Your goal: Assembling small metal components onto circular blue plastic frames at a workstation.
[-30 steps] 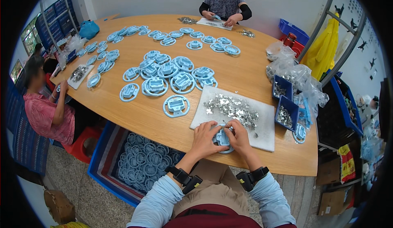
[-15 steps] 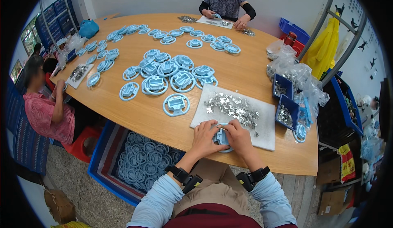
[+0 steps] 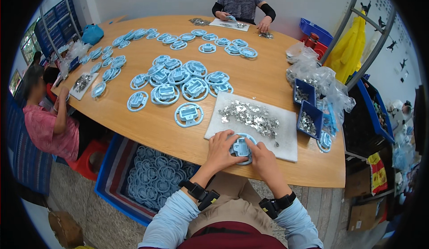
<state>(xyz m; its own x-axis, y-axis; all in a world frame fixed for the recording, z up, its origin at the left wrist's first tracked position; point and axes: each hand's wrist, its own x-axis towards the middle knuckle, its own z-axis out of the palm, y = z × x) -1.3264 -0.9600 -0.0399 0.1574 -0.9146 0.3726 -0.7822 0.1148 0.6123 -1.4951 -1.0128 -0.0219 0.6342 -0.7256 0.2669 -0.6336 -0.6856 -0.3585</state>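
Note:
A round light-blue plastic part [image 3: 241, 148], a ring with a boxy centre, lies at the near edge of a white board [image 3: 288, 137]. My left hand [image 3: 218, 151] grips it from the left, thumb along its near rim. From the other side, my right hand [image 3: 264, 158] holds its right rim with the fingertips; the undersides of those fingers are hidden. Small shiny metal pieces [image 3: 252, 118] are heaped on the board just beyond my hands. Left of the board, several similar blue parts [image 3: 188, 114] lie loose and piled on the wooden table [image 3: 152, 126].
Two dark-blue trays [image 3: 309, 120] of metal pieces stand right of the board, beside clear plastic bags [image 3: 324, 77]. Below the table edge, a large blue bin [image 3: 103, 177] holds many blue parts. Co-workers sit at the far side [image 3: 241, 5] and left [image 3: 47, 121].
My right hand's fingers have moved from a pinch over the top of the blue part to its right rim, uncovering more of it. My left hand keeps its grip. The view has shifted slightly.

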